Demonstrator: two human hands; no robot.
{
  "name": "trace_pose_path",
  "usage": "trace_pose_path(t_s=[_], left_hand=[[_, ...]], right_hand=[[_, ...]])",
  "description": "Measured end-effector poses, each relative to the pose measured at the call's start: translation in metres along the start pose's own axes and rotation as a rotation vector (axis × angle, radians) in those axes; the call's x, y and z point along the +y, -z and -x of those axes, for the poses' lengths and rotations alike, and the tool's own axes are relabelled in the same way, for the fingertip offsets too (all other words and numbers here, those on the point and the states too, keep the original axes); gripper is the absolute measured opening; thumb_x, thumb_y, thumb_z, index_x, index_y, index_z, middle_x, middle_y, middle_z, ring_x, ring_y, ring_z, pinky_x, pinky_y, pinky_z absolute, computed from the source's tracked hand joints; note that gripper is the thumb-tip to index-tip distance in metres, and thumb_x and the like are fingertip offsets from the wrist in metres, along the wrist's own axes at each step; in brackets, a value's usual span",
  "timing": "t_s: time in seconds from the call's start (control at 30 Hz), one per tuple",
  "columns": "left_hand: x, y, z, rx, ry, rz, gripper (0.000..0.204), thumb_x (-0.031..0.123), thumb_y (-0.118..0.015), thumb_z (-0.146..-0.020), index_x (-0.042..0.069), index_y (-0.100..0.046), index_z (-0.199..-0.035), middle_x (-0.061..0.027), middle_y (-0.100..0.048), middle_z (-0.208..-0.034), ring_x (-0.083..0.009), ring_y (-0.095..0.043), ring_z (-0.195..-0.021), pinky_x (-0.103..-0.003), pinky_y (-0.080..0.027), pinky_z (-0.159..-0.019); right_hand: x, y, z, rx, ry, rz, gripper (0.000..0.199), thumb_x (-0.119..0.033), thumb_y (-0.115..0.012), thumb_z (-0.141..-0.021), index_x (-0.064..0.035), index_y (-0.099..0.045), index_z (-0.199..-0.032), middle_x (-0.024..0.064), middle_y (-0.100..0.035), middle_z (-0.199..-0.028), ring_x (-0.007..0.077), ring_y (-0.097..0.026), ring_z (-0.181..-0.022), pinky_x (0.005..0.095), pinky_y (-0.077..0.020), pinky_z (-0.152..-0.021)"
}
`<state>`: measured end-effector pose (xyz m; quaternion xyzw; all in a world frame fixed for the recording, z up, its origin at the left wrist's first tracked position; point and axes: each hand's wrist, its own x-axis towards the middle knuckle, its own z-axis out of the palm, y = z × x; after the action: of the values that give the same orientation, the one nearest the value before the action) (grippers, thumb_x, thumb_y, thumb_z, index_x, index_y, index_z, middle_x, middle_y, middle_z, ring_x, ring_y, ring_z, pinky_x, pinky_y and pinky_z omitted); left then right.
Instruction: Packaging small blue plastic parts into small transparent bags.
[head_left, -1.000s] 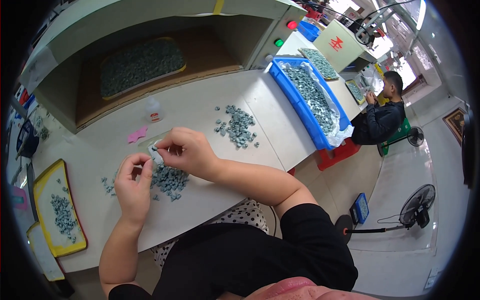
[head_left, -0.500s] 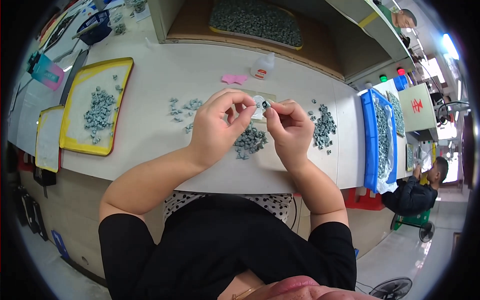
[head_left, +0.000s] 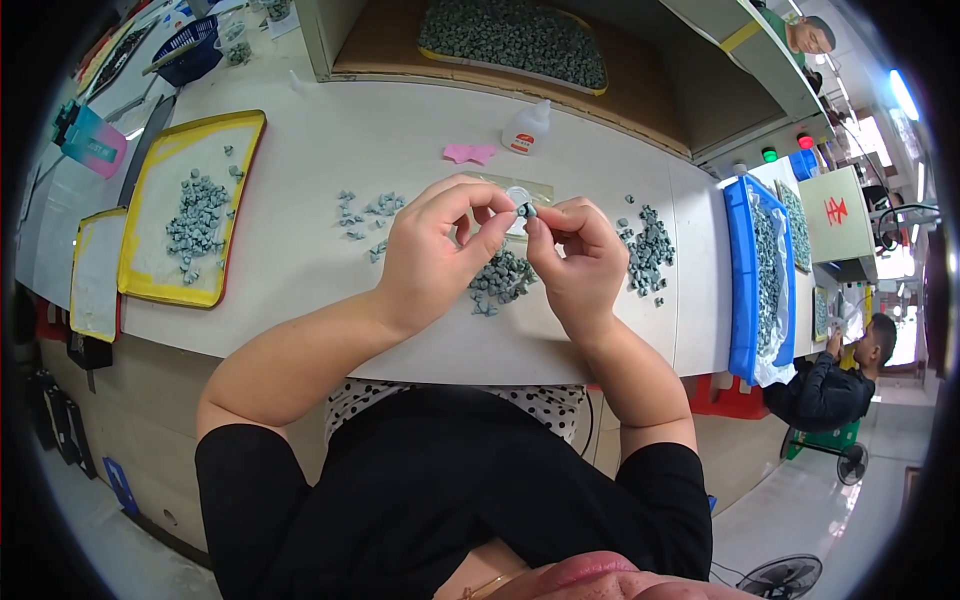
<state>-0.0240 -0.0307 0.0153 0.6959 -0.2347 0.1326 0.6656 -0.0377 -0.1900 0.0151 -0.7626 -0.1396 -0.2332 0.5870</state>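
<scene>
My left hand (head_left: 440,240) and my right hand (head_left: 578,250) meet above the middle of the table, both closed in a pinch. Between the fingertips sits a small grey-green part (head_left: 526,210) with a dark spot, gripped by my right thumb and finger. The left fingertips press against its other side; whatever tiny thing they hold is hidden. Just beyond lies a round clear dish (head_left: 517,195) on a flat pad (head_left: 542,190). Below the hands is a heap of similar grey-green parts (head_left: 502,280), partly covered by my left hand. Another heap (head_left: 650,250) lies right of my right hand.
A white squeeze bottle (head_left: 526,130) and a pink piece (head_left: 469,153) stand beyond the hands. Left are loose parts (head_left: 385,205) and a yellow-rimmed tray (head_left: 150,275). A blue bin (head_left: 740,290) is at right. A shelf (head_left: 370,75) rises behind; a seated person (head_left: 830,380) works far right.
My hands have come together: the right one has moved slightly left, bringing the small grey-green part against the left fingertips. The heaps and trays look the same.
</scene>
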Motion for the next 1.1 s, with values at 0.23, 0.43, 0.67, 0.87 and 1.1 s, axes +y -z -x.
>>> trace_pose_path(t_s=[0.23,0.43,0.67,0.87,1.1], left_hand=[[0.002,0.001,0.002,-0.023,-0.088,-0.113,0.008,0.000,-0.066,-0.084,0.000,-0.063,-0.092,-0.0052,-0.063,-0.088,-0.0117,-0.052,-0.068,-0.024,-0.043,-0.059],[0.004,0.006,0.000,-0.049,-0.106,-0.125,0.008,0.000,-0.068,-0.080,0.001,-0.063,-0.086,-0.0059,-0.062,-0.084,-0.0172,-0.058,-0.070,-0.026,-0.044,-0.056],[0.013,0.001,-0.004,-0.034,-0.079,-0.148,0.008,-0.002,-0.065,-0.082,0.000,-0.063,-0.090,-0.0059,-0.063,-0.087,-0.0136,-0.055,-0.070,-0.025,-0.044,-0.060],[0.009,-0.018,0.002,-0.043,0.020,-0.138,0.006,-0.004,-0.060,-0.084,-0.002,-0.060,-0.090,-0.0073,-0.060,-0.089,-0.0137,-0.053,-0.074,-0.025,-0.044,-0.065],[0.024,-0.023,0.020,-0.093,0.079,-0.108,0.006,-0.002,-0.059,-0.087,-0.001,-0.060,-0.092,-0.0050,-0.058,-0.095,-0.0108,-0.050,-0.074,-0.023,-0.042,-0.065]], right_hand=[[0.002,0.000,0.002,-0.011,0.116,0.058,0.017,0.012,-0.069,-0.069,0.0029,-0.061,-0.081,0.0058,-0.060,-0.076,0.0090,-0.057,-0.063,0.0207,-0.0467,-0.053],[-0.001,0.000,0.002,-0.029,0.106,0.023,0.017,0.013,-0.069,-0.068,0.0033,-0.061,-0.080,0.0065,-0.060,-0.077,0.0103,-0.057,-0.063,0.0217,-0.0473,-0.052],[-0.004,0.010,-0.006,-0.001,0.192,0.108,0.018,0.013,-0.069,-0.067,0.0018,-0.061,-0.078,0.0069,-0.060,-0.074,0.0128,-0.058,-0.063,0.0236,-0.0466,-0.053],[-0.002,0.042,-0.013,0.066,0.319,0.154,0.015,0.007,-0.070,-0.067,-0.0026,-0.063,-0.076,0.0081,-0.059,-0.069,0.0182,-0.056,-0.059,0.0271,-0.0450,-0.053],[-0.007,0.054,-0.005,0.134,0.248,0.065,0.011,0.000,-0.072,-0.074,0.0002,-0.060,-0.076,0.0060,-0.054,-0.071,0.0144,-0.052,-0.054,0.0264,-0.0436,-0.049]])
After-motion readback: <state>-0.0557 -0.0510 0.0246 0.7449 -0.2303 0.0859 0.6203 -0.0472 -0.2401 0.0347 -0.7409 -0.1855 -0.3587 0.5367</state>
